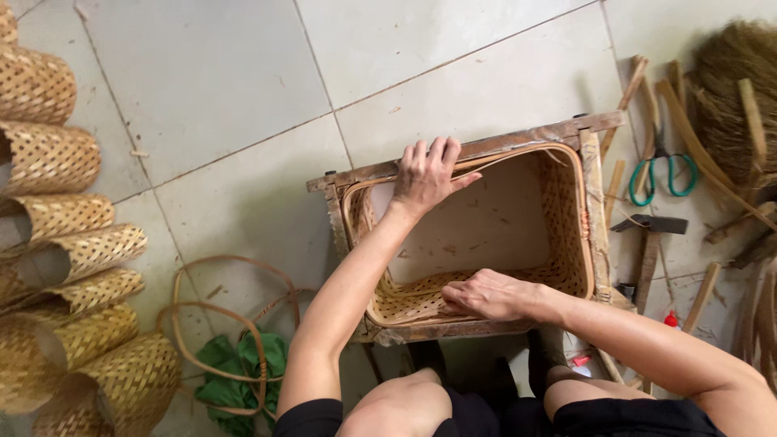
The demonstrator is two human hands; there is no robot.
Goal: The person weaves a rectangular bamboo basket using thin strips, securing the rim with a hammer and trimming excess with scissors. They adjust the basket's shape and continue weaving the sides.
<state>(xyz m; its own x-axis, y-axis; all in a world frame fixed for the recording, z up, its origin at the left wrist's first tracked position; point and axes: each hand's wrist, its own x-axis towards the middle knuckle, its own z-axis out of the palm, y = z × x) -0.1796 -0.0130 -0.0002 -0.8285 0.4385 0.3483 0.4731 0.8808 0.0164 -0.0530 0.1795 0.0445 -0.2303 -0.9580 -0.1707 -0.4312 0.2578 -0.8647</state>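
Observation:
A rectangular wooden frame (486,148) stands on the tiled floor in front of my knees. Inside it sits a woven bamboo basket (566,267) with an open bottom and a bent cane rim. My left hand (427,174) lies on the far edge of the frame, fingers spread over the wood and the rim strip. Pressed flat against the woven wall at the near inner edge is my right hand (490,295), fingers together.
Several rolled woven bamboo sheets (73,267) lie stacked at the left. Cane hoops (218,324) rest on a green cloth (235,380) near my left knee. At the right are green-handled scissors (664,174), a hammer (651,239), wood sticks and a fibre broom (736,97).

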